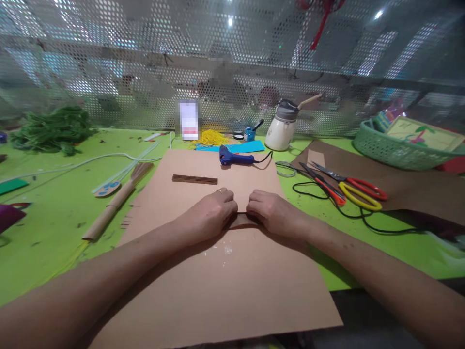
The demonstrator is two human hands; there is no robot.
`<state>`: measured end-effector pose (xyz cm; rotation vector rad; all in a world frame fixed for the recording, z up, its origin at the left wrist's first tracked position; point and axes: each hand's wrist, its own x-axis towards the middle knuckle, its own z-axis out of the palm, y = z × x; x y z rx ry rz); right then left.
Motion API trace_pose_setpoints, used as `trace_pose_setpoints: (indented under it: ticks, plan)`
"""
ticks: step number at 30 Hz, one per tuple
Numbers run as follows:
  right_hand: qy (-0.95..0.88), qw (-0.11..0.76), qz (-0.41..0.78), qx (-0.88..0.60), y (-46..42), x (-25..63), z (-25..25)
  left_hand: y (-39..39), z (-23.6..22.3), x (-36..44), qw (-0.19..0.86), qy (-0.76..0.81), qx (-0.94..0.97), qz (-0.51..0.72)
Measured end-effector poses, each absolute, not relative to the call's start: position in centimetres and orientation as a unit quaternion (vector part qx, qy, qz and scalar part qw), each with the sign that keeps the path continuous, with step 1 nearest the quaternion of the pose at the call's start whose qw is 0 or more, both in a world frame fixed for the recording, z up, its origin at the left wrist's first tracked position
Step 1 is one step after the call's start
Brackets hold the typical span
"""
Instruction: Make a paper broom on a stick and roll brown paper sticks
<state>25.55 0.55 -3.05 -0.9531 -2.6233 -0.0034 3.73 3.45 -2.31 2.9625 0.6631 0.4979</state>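
Both my left hand (212,212) and my right hand (272,211) are closed on a narrow brown paper strip (242,220), one at each end. Its middle shows between my fingers, with a dark upper edge; the ends are hidden. Under them lies a large tan cardboard sheet (218,291). A flat pleated brown paper piece (195,180) rests on the sheet beyond my left hand. Farther back on the sheet is a blue glue gun (236,158), apart from both hands.
Scissors with red and yellow handles (361,193) and a black cord (308,191) lie right. A green basket (407,145), a white jar (281,127) and yellow shreds (210,138) stand behind. To the left are a rolled paper tube (112,206) and green strands (51,127).
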Motion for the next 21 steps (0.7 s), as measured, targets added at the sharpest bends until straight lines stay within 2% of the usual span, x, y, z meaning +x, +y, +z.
trace_pose_setpoints:
  ticks: [16,21]
  plan:
    - [-0.915,0.161,0.002,-0.37,-0.7,27.7,-3.4,3.4,-1.7,1.9,0.005,0.257,0.955,0.145]
    - [-0.919,0.156,-0.053,-0.357,-1.5,27.4,-3.5,2.4,-1.0,1.5,-0.04,0.193,0.973,0.12]
